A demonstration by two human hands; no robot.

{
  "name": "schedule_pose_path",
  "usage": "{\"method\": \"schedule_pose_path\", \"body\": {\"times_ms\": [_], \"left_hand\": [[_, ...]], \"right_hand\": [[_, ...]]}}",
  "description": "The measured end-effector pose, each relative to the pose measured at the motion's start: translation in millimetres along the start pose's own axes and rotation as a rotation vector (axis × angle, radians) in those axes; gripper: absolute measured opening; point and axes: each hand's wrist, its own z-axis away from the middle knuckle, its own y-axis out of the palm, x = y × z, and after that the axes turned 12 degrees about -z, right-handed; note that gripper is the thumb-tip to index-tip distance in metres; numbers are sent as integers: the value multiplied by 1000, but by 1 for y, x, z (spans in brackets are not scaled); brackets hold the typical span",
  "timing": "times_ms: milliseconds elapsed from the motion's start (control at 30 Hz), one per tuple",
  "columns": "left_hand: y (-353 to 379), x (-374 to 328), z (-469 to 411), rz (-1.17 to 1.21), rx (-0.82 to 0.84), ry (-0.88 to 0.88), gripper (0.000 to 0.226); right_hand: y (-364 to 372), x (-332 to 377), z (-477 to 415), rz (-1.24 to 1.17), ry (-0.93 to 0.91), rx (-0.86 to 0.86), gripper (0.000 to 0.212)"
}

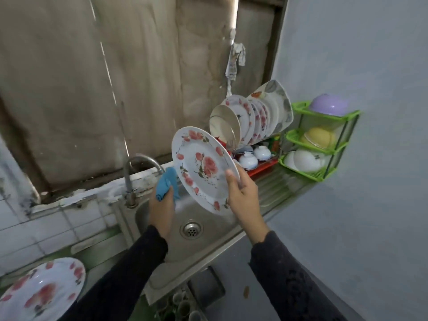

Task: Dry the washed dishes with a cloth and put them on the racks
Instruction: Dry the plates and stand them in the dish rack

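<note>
Glossy plate point(205, 169), matt steel sink point(208, 212)

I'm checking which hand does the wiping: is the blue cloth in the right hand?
No, the left hand grips the blue cloth, while the right hand holds the flowered plate by its rim.

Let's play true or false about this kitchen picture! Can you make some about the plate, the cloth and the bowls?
1. The right hand holds a rose-patterned plate. True.
2. The cloth in the left hand is red. False: it is blue.
3. A purple bowl sits on the top tier of the green rack. True.
4. The red dish rack has no plates in it. False: several standing plates fill it.
</note>
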Motion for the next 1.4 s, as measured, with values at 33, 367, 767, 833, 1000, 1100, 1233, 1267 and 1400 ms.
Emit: {"method": "schedule_pose_path", "body": {"times_ms": [33, 367, 767, 833, 1000, 1100, 1233, 1267, 1400], "left_hand": [[22, -3, -1, 10, -1, -9, 34], [221, -41, 1, 126, 76, 61, 32], [381, -58, -84, 170, -73, 267, 37], [408, -63, -107, 184, -98, 291, 41], [455, -83, -158, 186, -181, 302, 45], [473, -91, -189, 171, -203, 313, 39], [490, -90, -211, 172, -257, 337, 34], [493, -89, -216, 177, -265, 330, 37], [502, -90, -234, 177, -288, 339, 44]], "right_hand": [[-18, 4, -8, 1, -20, -12, 28], [-179, 28, -92, 72, -95, -123, 33], [-283, 0, -206, -51, -182, -265, 31], [-291, -10, -241, -30, -224, -253, 31], [-293, -25, -330, -35, -222, -226, 28], [-294, -33, -371, -24, -246, -206, 27], [-294, -52, -406, -32, -259, -206, 26], [-294, -58, -415, -36, -261, -202, 26], [-281, -85, -458, 35, -248, -117, 33]]}}
